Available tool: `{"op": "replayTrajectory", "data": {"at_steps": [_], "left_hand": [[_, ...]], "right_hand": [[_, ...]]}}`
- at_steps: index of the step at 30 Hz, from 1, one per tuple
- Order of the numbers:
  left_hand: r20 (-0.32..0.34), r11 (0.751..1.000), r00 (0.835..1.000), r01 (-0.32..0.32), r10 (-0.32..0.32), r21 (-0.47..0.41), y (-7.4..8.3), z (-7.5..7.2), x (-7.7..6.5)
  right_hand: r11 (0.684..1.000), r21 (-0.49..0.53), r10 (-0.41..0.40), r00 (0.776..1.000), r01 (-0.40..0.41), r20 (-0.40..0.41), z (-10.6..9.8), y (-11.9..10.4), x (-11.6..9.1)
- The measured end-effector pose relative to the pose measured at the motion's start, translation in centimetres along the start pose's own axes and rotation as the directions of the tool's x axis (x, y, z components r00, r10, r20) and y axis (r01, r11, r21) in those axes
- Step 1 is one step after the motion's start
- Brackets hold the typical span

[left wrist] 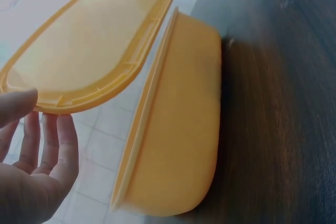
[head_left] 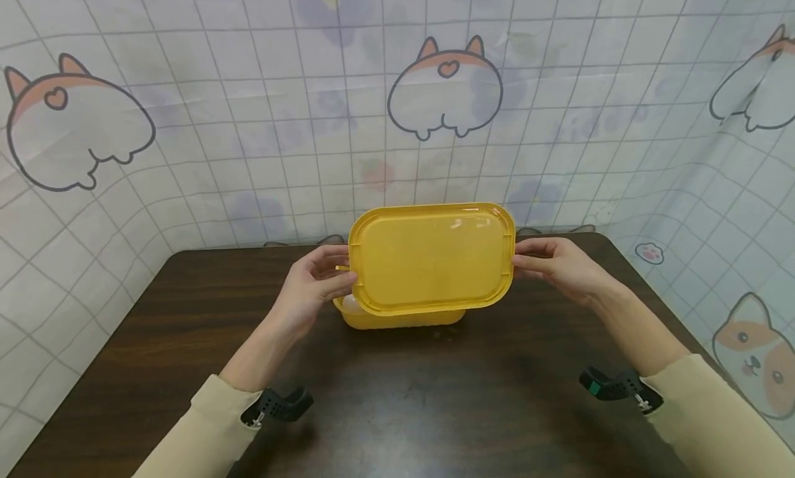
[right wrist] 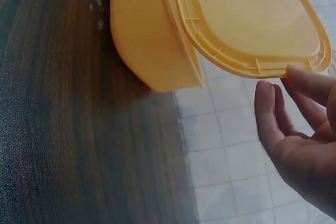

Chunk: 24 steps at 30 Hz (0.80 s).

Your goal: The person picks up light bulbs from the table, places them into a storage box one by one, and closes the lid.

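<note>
A yellow rectangular lid [head_left: 433, 259] with rounded corners is held up and tilted, its ridged inner side toward the head camera. My left hand [head_left: 313, 281] pinches its left end between thumb and fingers. At the opposite end my right hand [head_left: 562, 267] pinches the rim, thumb on the near face. Behind and below the lid, a yellow plastic container [head_left: 404, 321] stands on the table, apart from the lid. The lid hides most of its opening. Something whitish [head_left: 351, 303] shows inside at its left end; its kind cannot be told. The left wrist view shows the container's side [left wrist: 178, 119].
The dark wooden table [head_left: 397, 395] ends at a back edge just behind the container. White grid-patterned cloth [head_left: 298, 119] with corgi drawings hangs behind and at both sides. Each wrist wears a black band [head_left: 286, 403], below cream sleeves [head_left: 205, 423].
</note>
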<state>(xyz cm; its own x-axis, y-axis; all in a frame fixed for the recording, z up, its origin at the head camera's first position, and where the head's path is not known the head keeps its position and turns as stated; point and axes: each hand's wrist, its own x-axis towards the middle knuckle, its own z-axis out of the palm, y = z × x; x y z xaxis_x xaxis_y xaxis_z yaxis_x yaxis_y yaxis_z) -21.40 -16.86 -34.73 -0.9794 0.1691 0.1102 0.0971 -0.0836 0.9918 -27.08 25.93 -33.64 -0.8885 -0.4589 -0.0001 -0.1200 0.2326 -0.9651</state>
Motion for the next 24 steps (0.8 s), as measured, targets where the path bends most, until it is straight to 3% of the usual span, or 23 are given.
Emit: {"op": "replayTrajectory", "data": {"at_steps": [15,20,24], "left_hand": [[-0.003,0.993,0.996,-0.086,0.086,0.077,-0.1,-1.0,0.1],[0.012,0.98,0.991,-0.135,0.135,0.149,0.0,-1.2,0.1],[0.039,0.957,0.977,-0.211,0.207,0.197,0.0,-1.4,0.0]], "right_hand": [[0.999,0.03,0.017,1.0,-0.018,0.004,0.2,-0.7,0.0],[0.998,0.052,0.025,1.0,-0.026,0.017,0.4,-1.0,0.0],[0.995,0.086,0.041,0.998,-0.044,0.037,0.4,-1.1,0.0]]}}
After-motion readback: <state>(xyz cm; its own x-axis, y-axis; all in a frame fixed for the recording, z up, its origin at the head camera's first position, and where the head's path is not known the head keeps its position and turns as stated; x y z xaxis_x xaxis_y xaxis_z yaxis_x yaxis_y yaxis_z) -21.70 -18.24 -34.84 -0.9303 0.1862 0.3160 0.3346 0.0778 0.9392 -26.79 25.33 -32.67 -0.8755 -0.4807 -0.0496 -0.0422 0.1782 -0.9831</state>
